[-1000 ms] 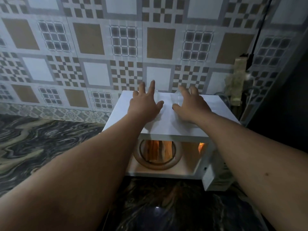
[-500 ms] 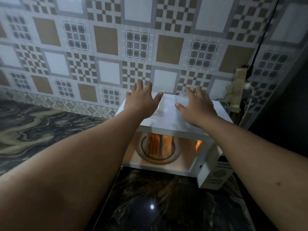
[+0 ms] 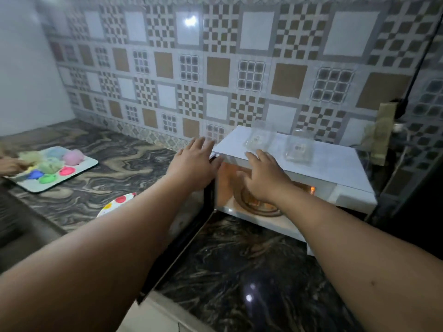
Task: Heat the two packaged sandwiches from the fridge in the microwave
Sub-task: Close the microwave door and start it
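The white microwave (image 3: 330, 168) stands on the marble counter with its door (image 3: 189, 233) swung open to the left and its cavity lit orange. My left hand (image 3: 194, 164) lies flat over the door's top edge, fingers spread. In front of the open cavity, my right hand (image 3: 263, 180) is open and covers most of the turntable (image 3: 261, 210). Only an orange glimpse of the sandwiches (image 3: 255, 202) shows below that hand. Two clear empty plastic packages (image 3: 259, 140) (image 3: 298, 149) stand on the microwave's top.
A tray (image 3: 79, 171) with coloured soft lumps lies far left, another person's hand (image 3: 9, 165) touching it. A polka-dot plate (image 3: 117, 203) sits behind my left arm. A sink (image 3: 14, 226) is at the left edge. A socket and black cord (image 3: 405, 101) hang right.
Both hands have left the microwave's top. The left one went to the open door's edge, the right one dropped before the cavity. The clear packages stay on top; my view swung left.
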